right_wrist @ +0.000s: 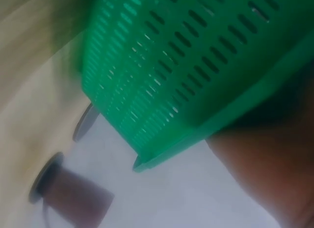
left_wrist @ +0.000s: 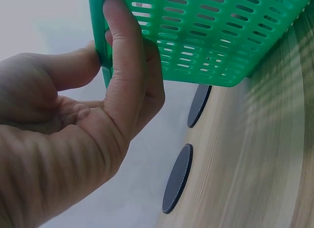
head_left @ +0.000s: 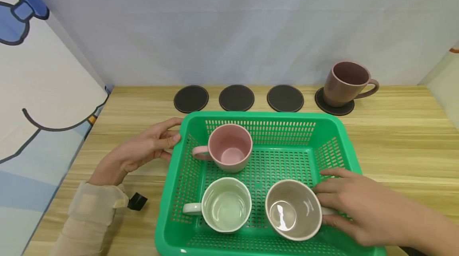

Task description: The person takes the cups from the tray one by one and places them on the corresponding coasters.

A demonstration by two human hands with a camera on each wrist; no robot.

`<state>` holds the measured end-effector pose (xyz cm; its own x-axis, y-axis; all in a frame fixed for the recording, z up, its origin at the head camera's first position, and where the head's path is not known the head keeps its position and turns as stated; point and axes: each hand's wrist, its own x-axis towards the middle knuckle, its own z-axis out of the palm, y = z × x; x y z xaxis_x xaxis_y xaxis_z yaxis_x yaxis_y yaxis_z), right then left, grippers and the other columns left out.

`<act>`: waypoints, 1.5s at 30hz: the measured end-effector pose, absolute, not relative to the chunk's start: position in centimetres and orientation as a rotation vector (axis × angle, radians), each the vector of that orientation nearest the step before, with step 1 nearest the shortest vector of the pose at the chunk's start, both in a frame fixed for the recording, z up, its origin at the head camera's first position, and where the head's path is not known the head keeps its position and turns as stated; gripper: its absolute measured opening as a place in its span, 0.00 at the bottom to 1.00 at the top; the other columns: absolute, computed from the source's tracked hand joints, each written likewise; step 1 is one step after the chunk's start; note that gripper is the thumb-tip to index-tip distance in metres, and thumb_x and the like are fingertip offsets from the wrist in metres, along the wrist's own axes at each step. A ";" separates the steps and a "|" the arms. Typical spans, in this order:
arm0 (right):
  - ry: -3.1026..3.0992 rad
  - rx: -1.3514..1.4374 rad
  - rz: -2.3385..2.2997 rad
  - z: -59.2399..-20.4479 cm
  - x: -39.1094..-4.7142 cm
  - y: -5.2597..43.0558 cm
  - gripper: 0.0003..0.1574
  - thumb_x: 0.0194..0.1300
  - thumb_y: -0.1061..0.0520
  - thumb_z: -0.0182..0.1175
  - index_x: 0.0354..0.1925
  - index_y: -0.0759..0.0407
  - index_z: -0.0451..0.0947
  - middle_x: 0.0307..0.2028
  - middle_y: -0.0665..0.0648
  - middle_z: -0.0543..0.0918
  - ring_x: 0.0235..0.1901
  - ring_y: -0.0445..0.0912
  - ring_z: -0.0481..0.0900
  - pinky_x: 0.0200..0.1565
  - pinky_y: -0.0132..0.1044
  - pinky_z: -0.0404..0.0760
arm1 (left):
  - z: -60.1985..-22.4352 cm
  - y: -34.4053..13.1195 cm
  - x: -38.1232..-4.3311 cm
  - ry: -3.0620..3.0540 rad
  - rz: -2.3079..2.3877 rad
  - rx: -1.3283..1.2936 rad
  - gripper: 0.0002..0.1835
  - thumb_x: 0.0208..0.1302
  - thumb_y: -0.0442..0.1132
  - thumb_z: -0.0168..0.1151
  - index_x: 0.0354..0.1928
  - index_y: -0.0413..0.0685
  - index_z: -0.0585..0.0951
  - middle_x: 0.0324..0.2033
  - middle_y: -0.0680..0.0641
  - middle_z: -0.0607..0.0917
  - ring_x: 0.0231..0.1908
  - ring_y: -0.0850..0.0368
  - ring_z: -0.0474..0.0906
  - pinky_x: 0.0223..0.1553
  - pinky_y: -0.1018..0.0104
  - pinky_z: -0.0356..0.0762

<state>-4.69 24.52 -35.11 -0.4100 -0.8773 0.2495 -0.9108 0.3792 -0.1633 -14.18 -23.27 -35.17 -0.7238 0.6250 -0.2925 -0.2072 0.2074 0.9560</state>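
Pale fabric backdrop (head_left: 229,32) behind a wood-grain table (head_left: 401,144). From the left: my left hand (head_left: 152,143) is closed on the green basket (head_left: 258,116) at its left rim, thumb and fingers hooked over. Inside it: pale green mug (head_left: 226,206) front left, pink mug (head_left: 230,146) rear left, both handles pointing left. Three black coasters (head_left: 236,97) in a row behind. Beige mug (head_left: 294,210), front right in the basket; my right hand (head_left: 358,204) pinches its handle. Mauve mug (head_left: 344,86) stands on a fourth coaster (head_left: 340,110), right rear.
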 end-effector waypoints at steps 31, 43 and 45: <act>-2.888 1.510 1.029 -33.7 -6.4 23.1 0.12 0.79 0.53 0.58 0.39 0.32 0.72 0.25 0.32 0.62 0.27 0.25 0.66 0.30 0.22 0.73 | -35.4 -23.4 -14.2 1.797 1.600 0.408 0.32 0.85 0.43 0.47 0.82 0.44 0.50 0.56 0.50 0.87 0.47 0.51 0.90 0.48 0.50 0.91; -2.855 1.472 1.059 -33.5 -6.4 23.2 0.16 0.78 0.57 0.58 0.37 0.32 0.71 0.24 0.34 0.62 0.27 0.25 0.65 0.30 0.23 0.71 | -35.0 -23.3 -14.1 1.804 1.601 0.383 0.32 0.85 0.43 0.47 0.82 0.43 0.51 0.56 0.50 0.87 0.47 0.52 0.90 0.49 0.50 0.91; -2.832 1.461 1.083 -33.5 -6.3 23.3 0.17 0.77 0.59 0.59 0.39 0.32 0.73 0.24 0.35 0.63 0.27 0.26 0.65 0.30 0.24 0.71 | -35.0 -23.3 -14.1 1.805 1.598 0.374 0.33 0.85 0.43 0.47 0.82 0.43 0.51 0.56 0.50 0.87 0.46 0.52 0.90 0.49 0.50 0.91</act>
